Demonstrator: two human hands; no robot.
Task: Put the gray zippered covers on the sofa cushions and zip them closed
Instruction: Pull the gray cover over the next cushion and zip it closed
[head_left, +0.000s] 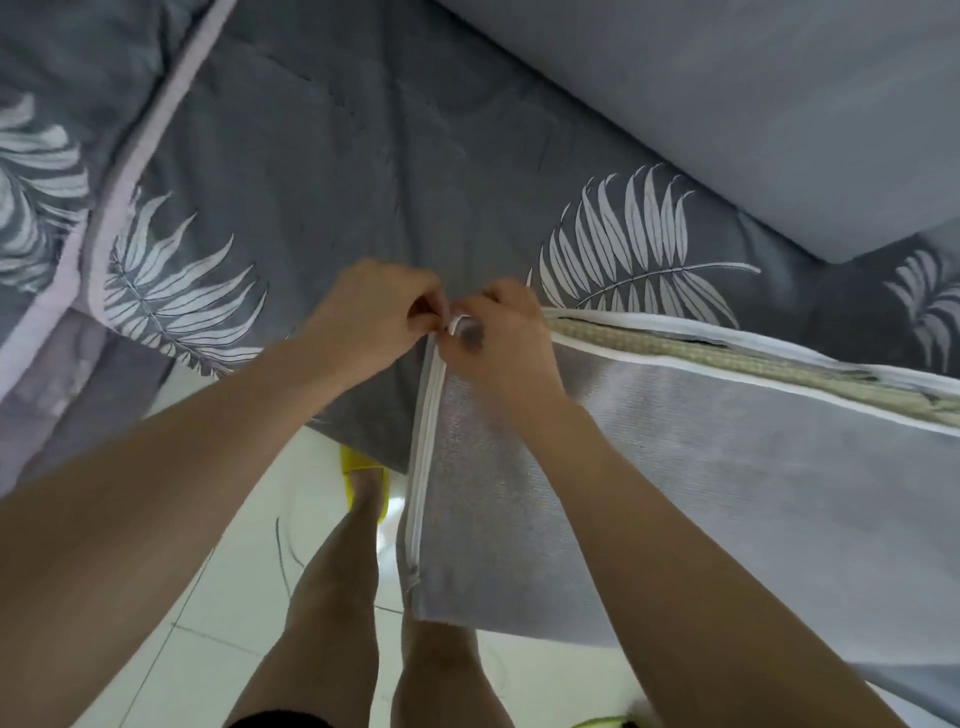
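Note:
A cushion in a gray cover (701, 467) lies at the right, partly over the bed's edge. Its white zipper (427, 441) runs down the near left side and looks closed there. Along the far side the zipper tape gapes and shows the woven greenish cushion (727, 358) inside. My left hand (374, 312) pinches the cover's corner where the two zipper runs meet. My right hand (498, 338) grips the same corner from the right, fingers curled over the white tape. The zipper pull is hidden between my fingers.
A gray quilt with white leaf prints (311, 182) covers the bed under the cushion. A plain gray cushion (753, 104) lies at the far right. Below are white floor tiles (234, 597), my legs and yellow slippers (358, 467).

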